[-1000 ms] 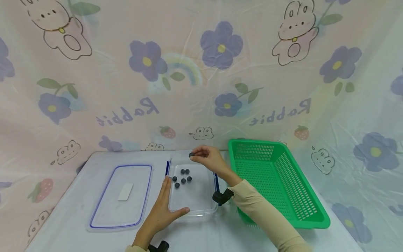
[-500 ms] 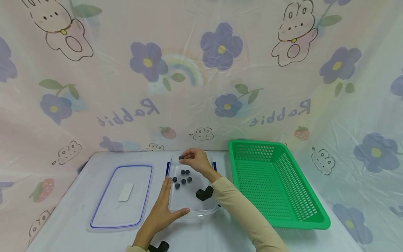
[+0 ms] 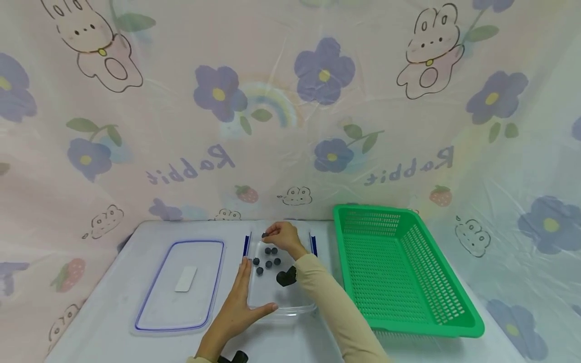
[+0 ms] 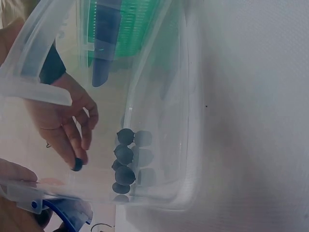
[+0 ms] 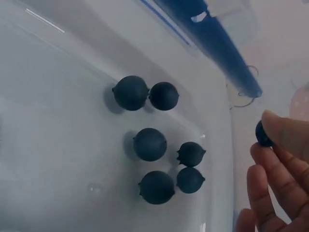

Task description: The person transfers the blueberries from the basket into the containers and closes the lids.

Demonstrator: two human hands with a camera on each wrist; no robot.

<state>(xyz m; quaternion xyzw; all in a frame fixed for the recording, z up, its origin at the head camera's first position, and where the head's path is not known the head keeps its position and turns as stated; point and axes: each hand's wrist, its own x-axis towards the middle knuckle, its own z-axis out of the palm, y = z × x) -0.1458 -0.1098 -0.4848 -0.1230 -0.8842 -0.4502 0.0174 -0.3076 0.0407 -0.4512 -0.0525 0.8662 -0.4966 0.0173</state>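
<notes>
A clear plastic food container (image 3: 272, 293) with blue side clips stands on the white-covered table. Several blueberries (image 3: 269, 264) lie on its floor toward the far left. Over the container's far end, my right hand (image 3: 285, 236) pinches one blueberry (image 5: 262, 134) between thumb and fingertips. In the left wrist view that berry (image 4: 77, 165) shows through the clear wall, raised above the group on the floor. My left hand (image 3: 238, 303) rests against the container's left side, fingers straight and thumb spread along the near rim.
To the left lies a clear lid (image 3: 201, 302) with a blue seal and a white rectangular piece (image 3: 186, 279) on it. A green slotted basket (image 3: 386, 282) stands close on the right. Behind the table hangs a printed curtain (image 3: 281, 151).
My right hand has moved left with the blueberry, from the container's far right to over its far end, then slightly lower. The left hand and the berries inside stay put.
</notes>
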